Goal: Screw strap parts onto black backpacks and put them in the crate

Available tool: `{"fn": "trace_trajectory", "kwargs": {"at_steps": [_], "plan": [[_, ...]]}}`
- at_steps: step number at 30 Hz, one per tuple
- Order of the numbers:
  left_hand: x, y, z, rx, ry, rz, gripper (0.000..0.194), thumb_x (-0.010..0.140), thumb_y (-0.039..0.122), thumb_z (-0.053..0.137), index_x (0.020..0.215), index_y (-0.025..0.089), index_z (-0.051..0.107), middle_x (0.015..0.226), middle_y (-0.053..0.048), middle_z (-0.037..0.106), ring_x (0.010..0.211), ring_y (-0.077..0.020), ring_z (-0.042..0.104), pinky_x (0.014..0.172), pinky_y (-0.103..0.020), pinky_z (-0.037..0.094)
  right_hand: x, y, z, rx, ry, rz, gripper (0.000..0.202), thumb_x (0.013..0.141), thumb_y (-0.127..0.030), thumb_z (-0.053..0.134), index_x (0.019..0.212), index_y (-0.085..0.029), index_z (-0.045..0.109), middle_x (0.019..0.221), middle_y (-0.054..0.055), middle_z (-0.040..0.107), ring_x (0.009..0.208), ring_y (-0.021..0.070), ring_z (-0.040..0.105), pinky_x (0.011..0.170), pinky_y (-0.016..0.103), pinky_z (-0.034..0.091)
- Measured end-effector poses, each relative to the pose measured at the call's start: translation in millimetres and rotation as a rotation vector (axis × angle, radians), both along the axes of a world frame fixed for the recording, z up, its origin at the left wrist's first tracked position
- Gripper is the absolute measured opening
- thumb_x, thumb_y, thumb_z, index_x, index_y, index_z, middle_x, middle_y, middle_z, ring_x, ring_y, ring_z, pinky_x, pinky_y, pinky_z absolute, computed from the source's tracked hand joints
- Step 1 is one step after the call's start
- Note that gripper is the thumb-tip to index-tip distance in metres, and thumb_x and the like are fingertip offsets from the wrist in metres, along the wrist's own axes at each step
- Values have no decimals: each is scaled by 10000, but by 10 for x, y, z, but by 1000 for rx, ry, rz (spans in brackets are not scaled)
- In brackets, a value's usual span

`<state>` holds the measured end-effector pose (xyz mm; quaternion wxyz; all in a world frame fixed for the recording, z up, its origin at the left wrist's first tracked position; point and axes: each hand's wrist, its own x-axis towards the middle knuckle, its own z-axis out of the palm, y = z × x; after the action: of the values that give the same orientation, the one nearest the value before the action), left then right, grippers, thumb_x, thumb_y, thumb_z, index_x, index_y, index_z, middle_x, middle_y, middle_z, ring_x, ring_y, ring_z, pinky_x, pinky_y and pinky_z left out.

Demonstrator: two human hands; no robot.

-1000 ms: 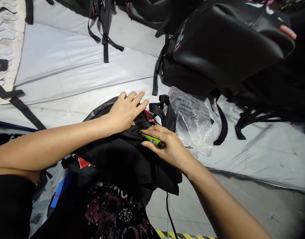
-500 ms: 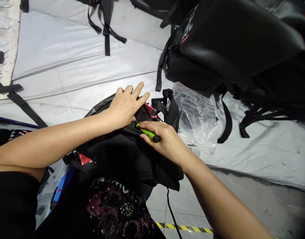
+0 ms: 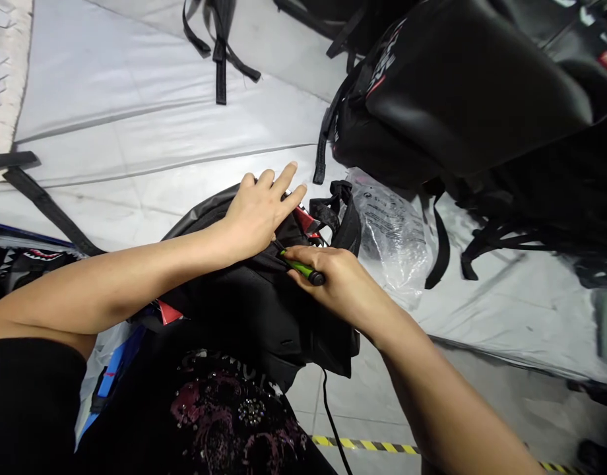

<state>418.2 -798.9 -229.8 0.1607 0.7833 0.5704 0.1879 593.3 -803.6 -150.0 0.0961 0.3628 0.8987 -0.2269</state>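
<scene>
A black backpack (image 3: pixel 224 300) lies across my lap against the edge of the white-covered surface, with red and white patterned material showing inside its opening. My left hand (image 3: pixel 261 214) rests on the bag near the opening, fingers spread, thumb tucked low beside the fabric. Pinched between the thumb and fingers of my right hand (image 3: pixel 336 277) is a slim green-handled tool (image 3: pixel 306 270) with a black end cap. Its thin dark tip points towards my left thumb and meets the black fabric; the exact contact point is hidden.
A clear plastic bag (image 3: pixel 392 231) with print lies just right of the backpack. Larger black bags (image 3: pixel 472 86) stand at the upper right, straps trailing. More black straps (image 3: pixel 220 53) lie at the top. Yellow-black tape (image 3: pixel 365 445) marks the floor below.
The view has shifted slightly, and both hands appear a little further right with the backpack. The green tool is tilted a bit differently and more covered by my right fingers.
</scene>
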Motion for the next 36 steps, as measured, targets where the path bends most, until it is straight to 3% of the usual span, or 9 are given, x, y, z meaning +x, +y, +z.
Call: {"fn": "trace_trajectory", "kwargs": {"at_steps": [4,13,30,36], "plan": [[-8,-5,3,-6,3,-2,854,803,282,756,1531,224,313,1649,-170,187,1313,-408,382,1015,-522,357,35,-37,-19,28,81,-28,234,888,-178,634,1097,-230,725,1144,49,757,1014,236,733,924,399,594],[-16,7,-11,-9,-6,-7,851,793,237,757,1528,198,330,1646,-178,186,1301,-413,391,1013,-517,354,-12,-141,-101,196,11,-114,194,872,-216,670,1053,-222,740,1034,63,780,941,266,732,877,467,567],[-42,26,15,-73,54,-35,851,856,316,698,1564,234,231,1658,-151,119,1344,-378,342,1050,-477,321,-135,-276,-128,267,-4,-261,151,879,-240,666,1003,-214,747,997,47,787,919,233,732,883,385,528],[-28,27,34,-63,92,-42,845,860,333,696,1556,214,231,1649,-170,141,1337,-375,360,1042,-468,341,-142,-304,-173,311,8,-317,143,867,-233,664,976,-201,752,975,56,790,897,253,737,885,412,517]]}}
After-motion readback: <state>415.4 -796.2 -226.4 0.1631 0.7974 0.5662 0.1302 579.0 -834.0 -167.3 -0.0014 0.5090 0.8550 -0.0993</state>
